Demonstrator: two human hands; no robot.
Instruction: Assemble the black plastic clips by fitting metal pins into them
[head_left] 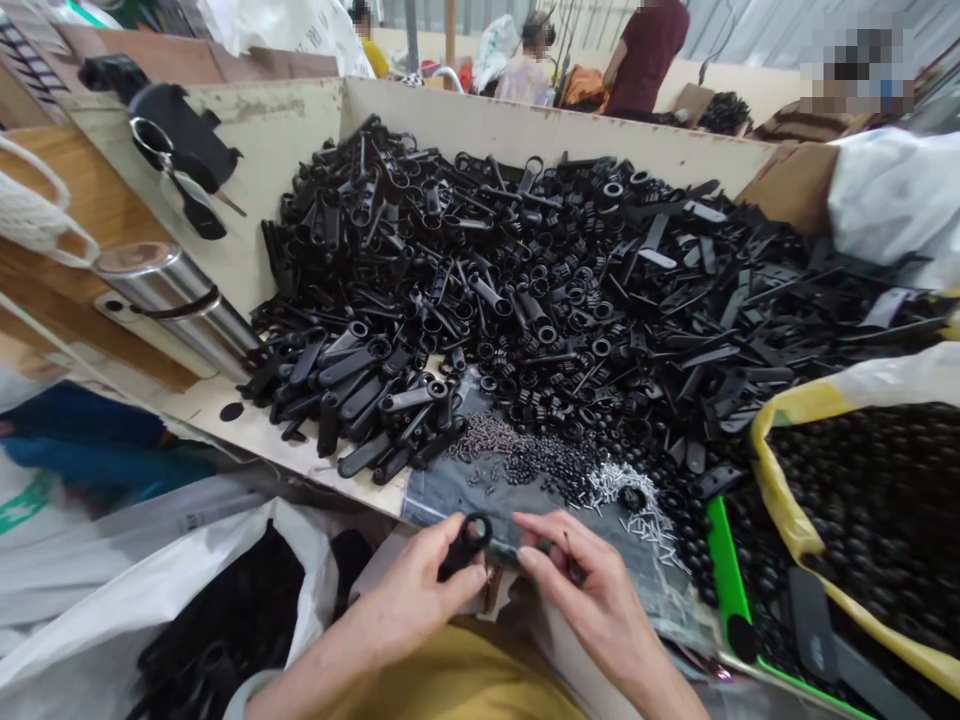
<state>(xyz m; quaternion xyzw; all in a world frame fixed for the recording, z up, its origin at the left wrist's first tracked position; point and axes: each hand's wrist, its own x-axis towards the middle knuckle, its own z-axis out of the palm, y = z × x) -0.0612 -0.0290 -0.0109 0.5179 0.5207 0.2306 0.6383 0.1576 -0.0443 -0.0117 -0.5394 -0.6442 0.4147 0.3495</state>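
In front of my lap, my left hand (420, 575) is closed around a black plastic handle piece with a ring-shaped end (466, 545). The ring end faces up between thumb and fingers. Just to its right, apart from it, my right hand (596, 580) is curled, with thumb and fingertips toward the handle piece. Something small and dark shows within its fingers, too small to name. Beyond both hands lie small brownish pins (487, 437), tiny black pieces (551, 468) and silver pins (637, 500) on a dark mat (450, 490).
Black plastic parts (480, 270) heap up inside a pale-walled bin (555, 115). A steel flask (180, 295) leans at left. White sacks hold black parts, one at lower left (300, 600). A green strip (726, 570) stands at right. Several people are in the background.
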